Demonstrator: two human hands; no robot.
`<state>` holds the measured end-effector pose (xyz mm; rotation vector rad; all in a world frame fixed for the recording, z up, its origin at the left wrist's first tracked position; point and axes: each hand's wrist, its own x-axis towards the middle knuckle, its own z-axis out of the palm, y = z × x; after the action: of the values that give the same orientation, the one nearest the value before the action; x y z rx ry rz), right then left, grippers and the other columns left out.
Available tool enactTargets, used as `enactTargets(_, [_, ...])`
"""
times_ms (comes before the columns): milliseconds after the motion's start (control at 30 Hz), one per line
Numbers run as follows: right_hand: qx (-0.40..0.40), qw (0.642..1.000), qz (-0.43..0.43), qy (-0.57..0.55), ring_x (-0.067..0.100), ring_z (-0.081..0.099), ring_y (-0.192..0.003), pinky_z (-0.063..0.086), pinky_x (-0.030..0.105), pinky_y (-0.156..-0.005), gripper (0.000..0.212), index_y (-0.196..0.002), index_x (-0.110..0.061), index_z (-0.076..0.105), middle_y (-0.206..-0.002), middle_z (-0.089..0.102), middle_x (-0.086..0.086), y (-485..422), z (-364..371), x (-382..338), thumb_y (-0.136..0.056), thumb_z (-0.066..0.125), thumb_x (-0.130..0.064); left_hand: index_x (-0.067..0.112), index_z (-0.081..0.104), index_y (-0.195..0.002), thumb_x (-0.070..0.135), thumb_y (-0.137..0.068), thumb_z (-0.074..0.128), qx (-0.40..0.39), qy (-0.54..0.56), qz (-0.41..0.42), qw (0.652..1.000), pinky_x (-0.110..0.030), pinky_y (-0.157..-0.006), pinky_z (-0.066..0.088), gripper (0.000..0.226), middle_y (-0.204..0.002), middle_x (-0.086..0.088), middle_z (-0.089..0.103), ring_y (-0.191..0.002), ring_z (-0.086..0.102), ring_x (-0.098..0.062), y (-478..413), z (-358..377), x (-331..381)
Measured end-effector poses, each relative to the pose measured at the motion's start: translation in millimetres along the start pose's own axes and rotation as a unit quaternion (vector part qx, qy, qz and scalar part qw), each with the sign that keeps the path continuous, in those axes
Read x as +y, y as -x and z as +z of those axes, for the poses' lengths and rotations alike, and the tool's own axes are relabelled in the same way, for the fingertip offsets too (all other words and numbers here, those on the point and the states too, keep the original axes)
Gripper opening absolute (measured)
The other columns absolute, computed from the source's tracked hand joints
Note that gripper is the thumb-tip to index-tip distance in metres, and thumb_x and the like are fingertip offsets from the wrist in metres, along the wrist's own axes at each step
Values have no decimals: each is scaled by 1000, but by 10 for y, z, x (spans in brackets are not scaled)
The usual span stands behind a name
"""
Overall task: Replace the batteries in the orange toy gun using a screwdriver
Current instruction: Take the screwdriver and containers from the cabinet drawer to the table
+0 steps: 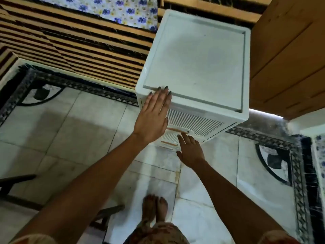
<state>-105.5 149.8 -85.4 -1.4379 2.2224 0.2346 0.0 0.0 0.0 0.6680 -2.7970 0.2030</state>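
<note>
Left hand [152, 118] resting on drawer unit [197, 64], fingers straight, together; right hand [190, 152] hovering beside orange handle [175, 129], fingers apart.

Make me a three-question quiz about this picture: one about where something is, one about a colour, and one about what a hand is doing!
1. Where does the left hand rest?
A. on the front top edge of the white drawer cabinet
B. on the floor
C. on a chair

2. What colour are the drawer handles?
A. blue
B. orange
C. green

3. What is the right hand holding?
A. a screwdriver
B. a toy gun
C. nothing

Answers:
1. A, its straight fingers lie over the cabinet's front rim.
2. B, two orange bars show on the ribbed drawer fronts.
3. C, it reaches toward a handle with nothing in it.
</note>
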Motion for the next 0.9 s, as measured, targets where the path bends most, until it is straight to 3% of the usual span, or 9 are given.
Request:
enactTargets(500, [2, 999, 33, -34, 34, 28, -133, 33, 41, -105, 69, -147, -11, 13, -155, 7, 11, -301, 212, 11, -93, 48, -36, 4, 15, -146, 26, -88, 48, 5, 18, -16, 1000, -41, -117, 6, 71, -154, -14, 19, -143, 14, -28, -29, 130, -5])
enactTargets(733, [26, 999, 12, -43, 29, 32, -132, 35, 38, -103, 66, -145, -11, 19, -148, 27, 11, 190, 238, -160, -92, 50, -35, 3, 12, -147, 28, -87, 48, -38, 20, -15, 999, -40, -117, 1, 75, -156, -14, 14, -144, 11, -28, -17, 23, -6])
enactTargets(833, [56, 997, -6, -50, 30, 45, -122, 42, 38, -94, 60, -138, -8, 37, -136, 46, 11, 487, 225, -258, -87, 58, -31, 3, 13, -147, 26, -86, 49, -66, 32, 0, 997, -41, -118, 6, 75, -155, -15, 15, -144, 11, -29, -11, -81, -38])
enactTargets(900, [96, 994, -21, -53, 30, 60, -102, 51, 37, -80, 52, -118, -6, 58, -113, 62, 12, 704, 208, -329, -74, 73, -28, 3, 12, -148, 24, -87, 47, -90, 50, 14, 995, -41, -118, 6, 73, -156, -15, 12, -144, 9, -29, -9, -173, -59])
